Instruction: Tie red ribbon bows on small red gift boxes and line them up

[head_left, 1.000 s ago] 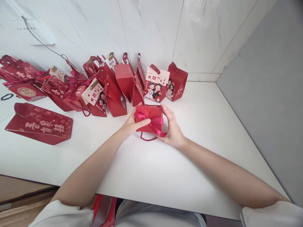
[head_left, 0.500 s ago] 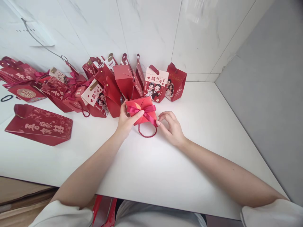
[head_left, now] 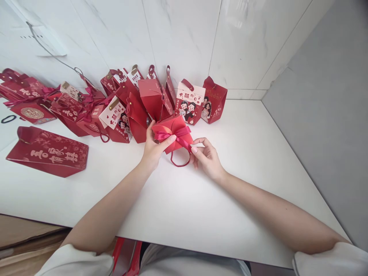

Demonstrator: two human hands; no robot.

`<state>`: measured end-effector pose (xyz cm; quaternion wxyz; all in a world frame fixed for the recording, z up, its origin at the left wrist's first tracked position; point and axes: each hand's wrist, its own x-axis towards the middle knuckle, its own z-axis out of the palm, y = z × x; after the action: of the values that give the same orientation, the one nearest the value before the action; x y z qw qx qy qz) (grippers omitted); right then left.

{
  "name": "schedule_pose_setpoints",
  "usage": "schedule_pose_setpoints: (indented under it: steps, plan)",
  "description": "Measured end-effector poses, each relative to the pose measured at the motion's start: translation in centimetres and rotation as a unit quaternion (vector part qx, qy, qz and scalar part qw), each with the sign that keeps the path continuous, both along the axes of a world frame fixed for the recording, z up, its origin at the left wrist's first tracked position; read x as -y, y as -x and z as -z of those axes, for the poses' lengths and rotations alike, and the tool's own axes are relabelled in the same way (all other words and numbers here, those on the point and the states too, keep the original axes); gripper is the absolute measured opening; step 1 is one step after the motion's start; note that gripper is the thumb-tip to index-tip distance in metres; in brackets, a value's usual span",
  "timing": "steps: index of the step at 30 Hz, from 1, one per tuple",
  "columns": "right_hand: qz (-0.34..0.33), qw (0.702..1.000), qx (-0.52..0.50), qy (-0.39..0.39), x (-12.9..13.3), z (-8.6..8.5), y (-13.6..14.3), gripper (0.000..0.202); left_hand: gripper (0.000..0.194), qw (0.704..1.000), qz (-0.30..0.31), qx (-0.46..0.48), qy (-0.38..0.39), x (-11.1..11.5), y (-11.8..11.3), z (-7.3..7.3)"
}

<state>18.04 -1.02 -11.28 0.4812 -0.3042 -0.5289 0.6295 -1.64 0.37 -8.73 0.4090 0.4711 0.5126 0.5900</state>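
A small red gift box [head_left: 176, 123] with a pink-red ribbon bow [head_left: 181, 132] on its top is between my hands over the white table. My left hand [head_left: 153, 148] grips the box from the left, its thumb pressed on the bow's middle and its other fingers partly hidden behind the box. At the box's right corner, my right hand [head_left: 207, 157] pinches a tail of the ribbon between thumb and fingertips. A twisted red cord handle [head_left: 180, 166] loops out from the box's near side.
Several red wedding gift boxes [head_left: 149, 94] stand in a row along the marble wall [head_left: 184, 42]. One larger red box [head_left: 54, 151] lies on its side at the left of the white table [head_left: 201, 214]. A grey panel [head_left: 324, 115] bounds the right side, and a black ring [head_left: 8, 119] lies far left.
The box has turned slightly and shifted a little to the right in my left hand. My right fingers have closed on the ribbon tail, and the cord loop has swung a bit.
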Motion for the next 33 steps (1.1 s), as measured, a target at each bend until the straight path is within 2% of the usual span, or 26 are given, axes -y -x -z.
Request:
schedule_pose_setpoints:
  steps: [4, 9, 14, 18, 20, 21, 23, 25, 27, 29, 33]
  plan:
    - [-0.064, 0.998, -0.004, 0.013, -0.5, 0.4, 0.0, 0.028, 0.093, 1.0, -0.003, 0.016, -0.005, -0.1, 0.0, -0.3]
    - [-0.022, 0.998, 0.01, -0.06, 0.2, 0.1, 0.1, 0.027, 0.089, 0.997, -0.005, 0.073, -0.002, -0.1, -0.2, -0.6]
    - [-0.026, 0.996, 0.011, -0.084, 0.6, -0.2, -0.3, 0.028, 0.092, 0.996, -0.021, 0.084, 0.006, -0.1, -0.2, -0.6]
    - [0.01, 0.986, 0.096, -0.137, 0.7, 0.1, -0.3, 0.027, 0.089, 0.996, -0.024, 0.09, -0.004, 0.0, -0.3, -0.7]
    - [0.003, 0.961, 0.163, -0.225, 0.8, 0.2, -0.2, 0.026, 0.085, 0.995, -0.021, 0.093, 0.002, 0.2, -0.5, -0.8]
    - [0.003, 0.939, 0.194, -0.284, 0.7, 0.3, -0.2, 0.025, 0.083, 0.995, -0.017, 0.095, 0.01, 0.3, -0.6, -0.8]
    - [0.016, 0.882, 0.247, -0.4, 0.6, 0.5, -0.2, 0.024, 0.079, 0.994, -0.006, 0.103, 0.026, 0.6, -0.9, -0.9]
    - [0.035, 0.825, 0.292, -0.483, 0.4, 0.8, -0.2, 0.023, 0.075, 0.994, 0.007, 0.108, 0.036, 0.9, -1.2, -0.9]
    - [0.043, 0.78, 0.319, -0.536, 0.2, 0.9, -0.3, 0.022, 0.074, 0.994, 0.011, 0.103, 0.04, 1.1, -1.5, -0.7]
    - [0.048, 0.745, 0.321, -0.583, 0.3, 0.8, -0.3, 0.022, 0.081, 0.995, 0.011, 0.089, 0.042, 1.2, -1.7, -0.5]
    - [0.064, 0.702, 0.288, -0.648, 0.8, 0.2, -0.1, 0.02, 0.098, 0.999, 0.021, 0.038, 0.033, 1.4, -1.7, 0.0]
